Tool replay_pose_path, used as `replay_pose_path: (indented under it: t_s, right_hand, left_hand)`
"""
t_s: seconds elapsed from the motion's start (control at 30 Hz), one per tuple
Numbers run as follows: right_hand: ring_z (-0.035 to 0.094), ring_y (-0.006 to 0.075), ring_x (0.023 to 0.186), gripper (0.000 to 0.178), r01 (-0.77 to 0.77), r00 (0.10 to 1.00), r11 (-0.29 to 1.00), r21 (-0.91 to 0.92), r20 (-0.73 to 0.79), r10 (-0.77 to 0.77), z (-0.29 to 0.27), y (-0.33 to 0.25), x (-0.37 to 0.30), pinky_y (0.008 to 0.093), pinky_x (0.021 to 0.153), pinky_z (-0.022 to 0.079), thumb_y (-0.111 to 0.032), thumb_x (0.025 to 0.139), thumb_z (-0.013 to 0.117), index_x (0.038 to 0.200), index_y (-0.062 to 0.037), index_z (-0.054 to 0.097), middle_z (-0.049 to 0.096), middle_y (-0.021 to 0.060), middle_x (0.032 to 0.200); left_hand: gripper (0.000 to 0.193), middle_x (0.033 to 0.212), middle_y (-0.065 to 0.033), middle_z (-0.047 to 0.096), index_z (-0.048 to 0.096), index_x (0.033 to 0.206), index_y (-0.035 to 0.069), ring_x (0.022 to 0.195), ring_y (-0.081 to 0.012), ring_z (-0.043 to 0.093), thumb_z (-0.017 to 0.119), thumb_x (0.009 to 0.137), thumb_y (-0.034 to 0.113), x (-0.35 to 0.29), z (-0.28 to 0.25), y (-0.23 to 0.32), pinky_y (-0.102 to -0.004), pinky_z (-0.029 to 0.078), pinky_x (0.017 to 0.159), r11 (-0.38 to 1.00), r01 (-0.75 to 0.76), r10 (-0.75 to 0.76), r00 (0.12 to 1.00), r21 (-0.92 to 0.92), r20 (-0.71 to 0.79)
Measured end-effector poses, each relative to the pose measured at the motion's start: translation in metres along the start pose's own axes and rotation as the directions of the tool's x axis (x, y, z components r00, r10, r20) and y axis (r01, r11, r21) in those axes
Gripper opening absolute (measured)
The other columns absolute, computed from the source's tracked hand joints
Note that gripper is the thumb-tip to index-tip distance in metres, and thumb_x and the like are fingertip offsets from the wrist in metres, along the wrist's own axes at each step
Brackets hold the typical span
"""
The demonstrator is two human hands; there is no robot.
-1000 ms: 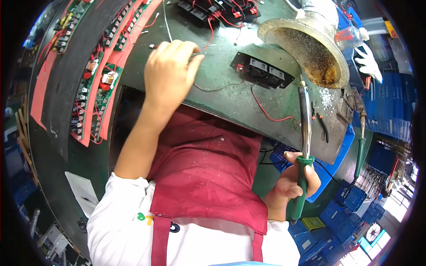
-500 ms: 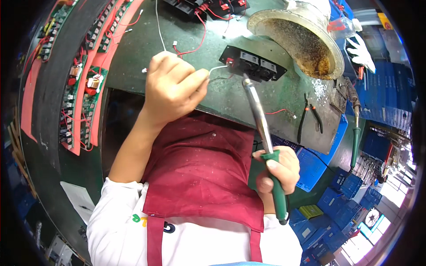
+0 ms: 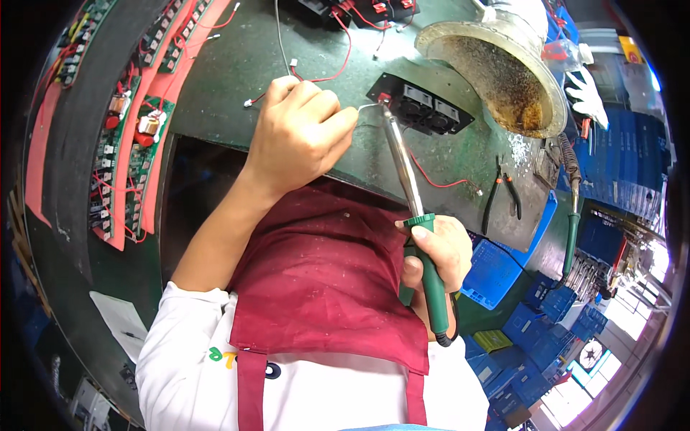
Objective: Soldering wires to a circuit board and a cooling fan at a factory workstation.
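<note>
My right hand (image 3: 444, 255) is closed round the green handle of a soldering iron (image 3: 405, 167). The iron's tip reaches a red part at the left end of a black panel (image 3: 420, 105) that carries dark square fittings. Pinched in my left hand (image 3: 305, 136) is a thin strand of solder wire (image 3: 281, 36); its end sticks out past my fingers to the same red part, close to the iron's tip. A red lead (image 3: 431, 181) with a small white connector lies on the bench just below the panel.
A cone-shaped metal hood (image 3: 496, 68), stained inside, stands behind the panel. To the right lie pliers (image 3: 503, 197) and a second green-handled iron (image 3: 571, 241). Circuit boards (image 3: 133, 165) line pink strips at left. More black panels (image 3: 359, 11) sit at the back.
The soldering iron has moved up and left, from below the panel to its red part. My left hand has shifted slightly right in view, and the solder end meets the tip there.
</note>
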State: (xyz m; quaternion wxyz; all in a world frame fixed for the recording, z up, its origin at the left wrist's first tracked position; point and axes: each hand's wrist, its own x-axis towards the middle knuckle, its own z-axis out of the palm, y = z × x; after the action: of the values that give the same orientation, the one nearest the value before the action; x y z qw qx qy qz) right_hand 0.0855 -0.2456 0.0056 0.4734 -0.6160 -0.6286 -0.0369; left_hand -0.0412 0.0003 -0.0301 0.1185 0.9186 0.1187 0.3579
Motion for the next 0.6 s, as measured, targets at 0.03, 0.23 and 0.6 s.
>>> replay_pose_path:
  t_s: [0.03,0.23,0.6]
  right_hand:
    - [0.068,0.0267,0.062,0.034,0.003,1.000,1.000,0.000,-0.011,-0.003,0.0007,0.0011,0.0005,0.0387,0.062,0.057,-0.033,0.104,0.073,0.124,-0.0047,0.069,0.072,0.0097,0.081]
    - [0.067,0.0263,0.061,0.034,0.013,1.000,1.000,-0.007,-0.009,-0.013,0.0041,0.0055,0.0026,0.0384,0.060,0.056,-0.032,0.105,0.073,0.122,-0.0038,0.069,0.072,0.0107,0.080]
    - [0.072,0.0276,0.068,0.035,0.003,0.999,1.000,-0.024,0.045,-0.002,0.0007,0.0044,0.0001,0.0390,0.064,0.057,-0.035,0.107,0.070,0.124,-0.0033,0.067,0.076,0.0135,0.084]
  left_hand:
    - [0.013,0.082,0.0011,0.059,0.076,0.095,0.013,0.080,-0.0207,0.060,0.084,0.084,0.015,0.0000,0.0001,0.0004,-0.0404,0.043,0.090,1.000,0.003,-0.003,1.000,0.001,0.004]
    - [0.012,0.082,-0.0002,0.057,0.069,0.088,0.015,0.086,-0.0223,0.061,0.079,0.086,0.019,-0.0024,0.0026,0.0019,-0.0413,0.045,0.093,1.000,0.015,-0.015,1.000,0.026,0.001]
    - [0.012,0.083,-0.0002,0.057,0.069,0.089,0.015,0.087,-0.0219,0.061,0.079,0.085,0.020,-0.0015,0.0041,0.0024,-0.0415,0.045,0.094,1.000,0.016,-0.016,1.000,0.024,0.003]
